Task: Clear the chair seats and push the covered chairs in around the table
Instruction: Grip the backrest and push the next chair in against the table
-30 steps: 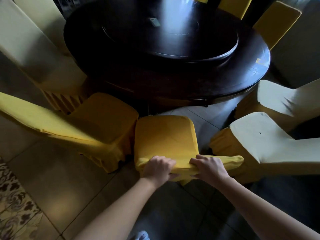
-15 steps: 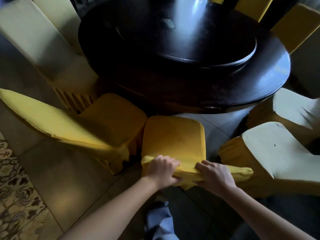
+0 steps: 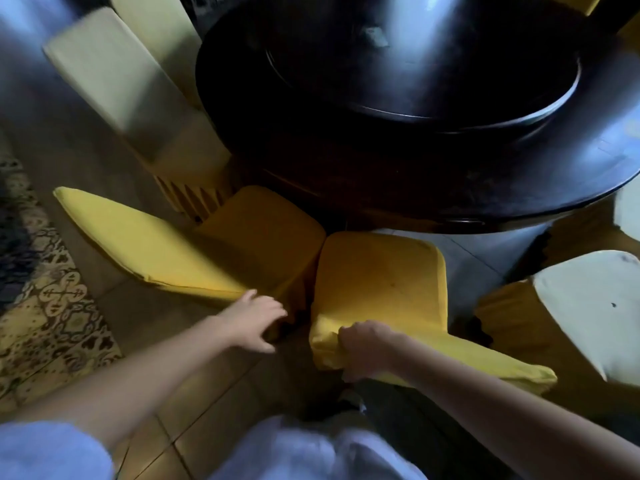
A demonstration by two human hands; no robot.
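Observation:
A yellow-covered chair (image 3: 381, 282) stands in front of me, its seat facing the dark round table (image 3: 519, 174). My right hand (image 3: 363, 348) grips the top of its backrest near the left corner. To its left stands a second yellow-covered chair (image 3: 256, 244), its backrest (image 3: 138, 244) slanting left. My left hand (image 3: 256, 320) is off the first chair and hovers with loosely spread fingers by the lower end of that second backrest; contact is unclear. Both seats look bare.
Cream-covered chairs stand at the left (image 3: 117, 77) and right (image 3: 585, 306) of the table. A round turntable (image 3: 433, 67) sits on the tabletop. A patterned rug (image 3: 45, 306) lies on the tiled floor at left. My legs show at the bottom.
My left hand let go of the middle chair's backrest and moved left toward the neighbouring chair. My right hand shifted left along the backrest. The view moved closer to the table.

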